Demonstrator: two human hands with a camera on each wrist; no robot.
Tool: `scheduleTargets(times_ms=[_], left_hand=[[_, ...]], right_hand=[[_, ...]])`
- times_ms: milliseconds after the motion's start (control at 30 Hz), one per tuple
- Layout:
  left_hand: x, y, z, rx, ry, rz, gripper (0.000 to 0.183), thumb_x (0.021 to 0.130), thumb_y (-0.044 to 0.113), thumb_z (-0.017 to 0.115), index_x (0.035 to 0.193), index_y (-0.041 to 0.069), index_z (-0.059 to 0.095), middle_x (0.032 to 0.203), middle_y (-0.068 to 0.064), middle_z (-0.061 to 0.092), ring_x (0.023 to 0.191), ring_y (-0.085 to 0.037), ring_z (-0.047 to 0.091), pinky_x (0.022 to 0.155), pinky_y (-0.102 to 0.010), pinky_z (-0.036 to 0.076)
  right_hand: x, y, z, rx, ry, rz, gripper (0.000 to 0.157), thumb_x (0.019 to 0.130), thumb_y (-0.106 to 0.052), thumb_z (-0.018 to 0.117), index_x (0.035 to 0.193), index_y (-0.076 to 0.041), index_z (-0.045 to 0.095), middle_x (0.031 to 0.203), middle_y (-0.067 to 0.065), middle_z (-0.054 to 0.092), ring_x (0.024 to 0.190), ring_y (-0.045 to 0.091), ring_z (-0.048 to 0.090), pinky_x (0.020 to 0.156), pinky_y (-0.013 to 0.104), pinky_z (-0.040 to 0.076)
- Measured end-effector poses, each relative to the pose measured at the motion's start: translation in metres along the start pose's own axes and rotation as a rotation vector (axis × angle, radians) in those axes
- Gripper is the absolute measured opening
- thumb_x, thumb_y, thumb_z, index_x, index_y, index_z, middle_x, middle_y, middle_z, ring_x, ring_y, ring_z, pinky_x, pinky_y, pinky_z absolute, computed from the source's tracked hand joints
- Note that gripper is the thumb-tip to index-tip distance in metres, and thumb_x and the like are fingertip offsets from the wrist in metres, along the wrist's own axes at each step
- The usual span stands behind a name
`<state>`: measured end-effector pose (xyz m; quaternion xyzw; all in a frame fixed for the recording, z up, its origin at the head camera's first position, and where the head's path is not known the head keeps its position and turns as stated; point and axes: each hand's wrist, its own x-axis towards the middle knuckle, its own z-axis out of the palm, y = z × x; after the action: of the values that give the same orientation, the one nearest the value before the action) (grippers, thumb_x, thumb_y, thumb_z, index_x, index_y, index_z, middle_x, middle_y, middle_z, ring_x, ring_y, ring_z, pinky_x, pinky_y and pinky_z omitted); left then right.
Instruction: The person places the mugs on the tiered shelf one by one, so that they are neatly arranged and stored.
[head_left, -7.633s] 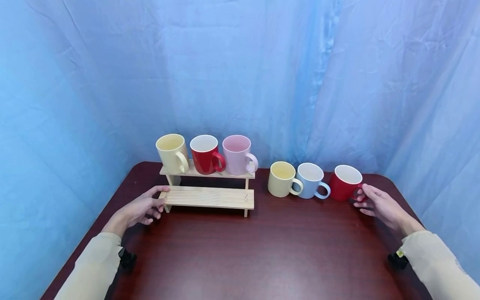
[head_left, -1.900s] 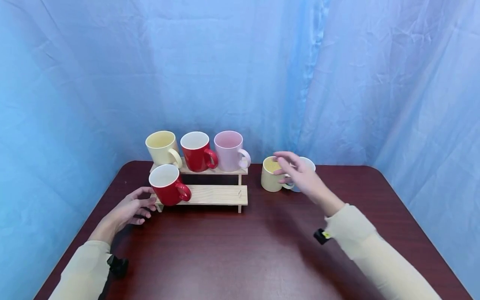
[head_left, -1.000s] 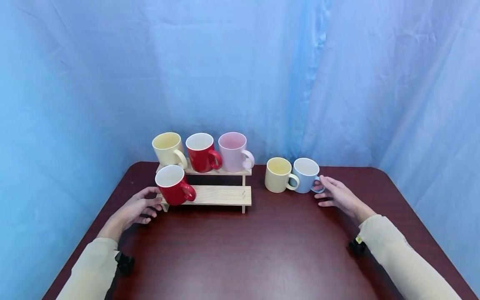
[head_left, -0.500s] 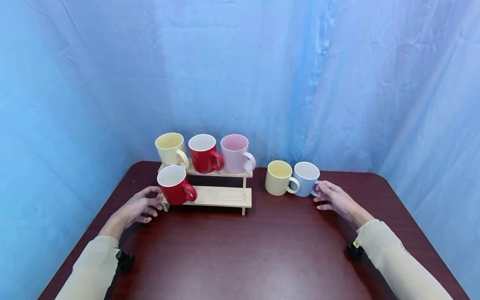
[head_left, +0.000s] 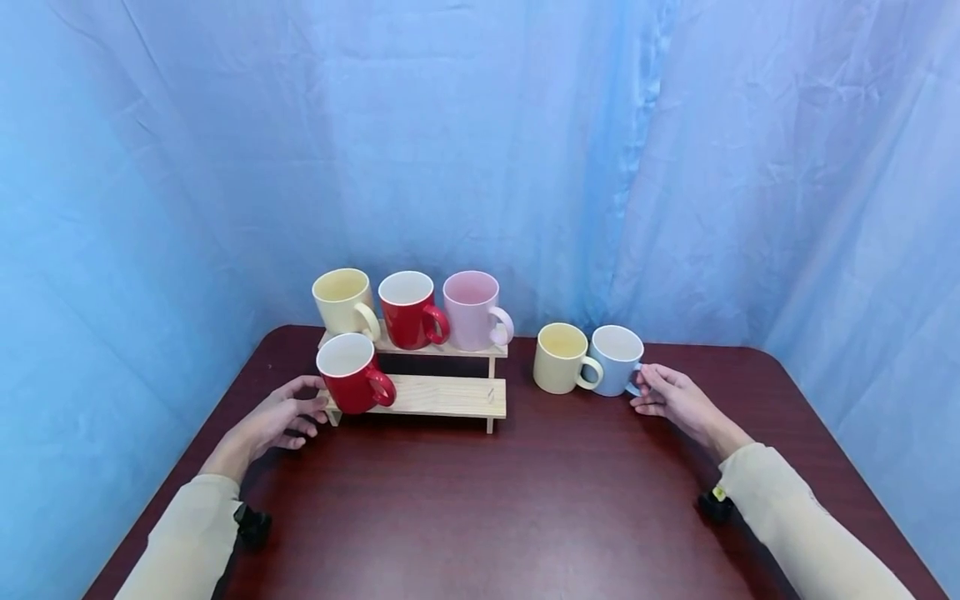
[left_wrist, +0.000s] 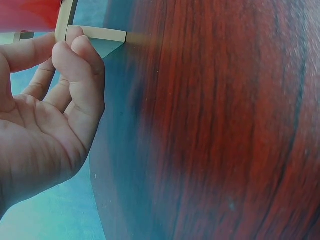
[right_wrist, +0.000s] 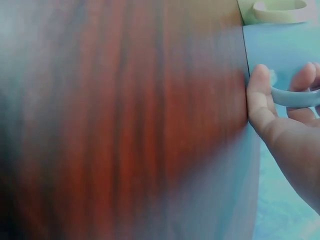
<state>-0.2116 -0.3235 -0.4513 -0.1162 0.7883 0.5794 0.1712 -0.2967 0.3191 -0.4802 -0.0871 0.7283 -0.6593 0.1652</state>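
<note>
My right hand (head_left: 678, 404) pinches the handle of a light blue mug (head_left: 611, 375), which stands upright on the table. In the right wrist view, fingers (right_wrist: 260, 92) lie about that blue handle (right_wrist: 295, 98). My left hand (head_left: 273, 421) holds the left end of a two-tier wooden stand (head_left: 442, 396); the left wrist view has its fingertips at the board's edge (left_wrist: 64, 22). A red mug (head_left: 351, 385) sits on the lower board's left end, beside those fingers. Along the upper board stand a cream mug (head_left: 339, 310), another red mug (head_left: 405, 321) and a pink mug (head_left: 470, 317).
A pale yellow mug (head_left: 557, 367) stands close against the left side of the blue one, its handle towards it. The dark red-brown table (head_left: 480, 508) reaches back to blue curtains (head_left: 465, 150) behind and at both sides.
The red mug once at the table's right now sits on the lower board. My right hand has come back to the blue mug and taken its handle. My left hand stays at the stand.
</note>
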Motion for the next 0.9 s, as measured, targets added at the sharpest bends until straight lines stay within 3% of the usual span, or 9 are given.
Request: scheduleTargets(times_ms=[333, 633, 900], left_hand=[[0.002, -0.002, 0.000, -0.004, 0.000, -0.003, 0.049, 0.099, 0.028, 0.062, 0.141, 0.016, 0.041, 0.101, -0.013, 0.062, 0.074, -0.022, 0.060, 0.060, -0.033, 0.054], [0.000, -0.001, 0.002, -0.001, -0.008, 0.003, 0.049, 0.100, 0.027, 0.061, 0.142, 0.016, 0.040, 0.101, -0.013, 0.062, 0.073, -0.022, 0.059, 0.059, -0.033, 0.054], [-0.001, 0.001, 0.002, -0.003, -0.014, 0.003, 0.048, 0.101, 0.027, 0.060, 0.143, 0.016, 0.040, 0.102, -0.013, 0.062, 0.073, -0.022, 0.060, 0.059, -0.033, 0.055]], right_hand=[[-0.013, -0.008, 0.008, 0.074, 0.020, -0.125, 0.038, 0.110, -0.029, 0.044, 0.110, 0.009, 0.042, 0.084, 0.004, 0.050, 0.084, 0.020, 0.068, 0.081, 0.041, 0.059], [-0.040, -0.051, 0.019, 0.094, -0.063, -0.339, 0.030, 0.111, -0.016, 0.037, 0.108, 0.014, 0.042, 0.083, 0.009, 0.046, 0.087, 0.021, 0.069, 0.084, 0.041, 0.058], [-0.057, -0.090, 0.047, 0.113, -0.148, -0.382, 0.028, 0.112, -0.012, 0.035, 0.107, 0.015, 0.040, 0.082, 0.010, 0.044, 0.088, 0.020, 0.068, 0.090, 0.046, 0.055]])
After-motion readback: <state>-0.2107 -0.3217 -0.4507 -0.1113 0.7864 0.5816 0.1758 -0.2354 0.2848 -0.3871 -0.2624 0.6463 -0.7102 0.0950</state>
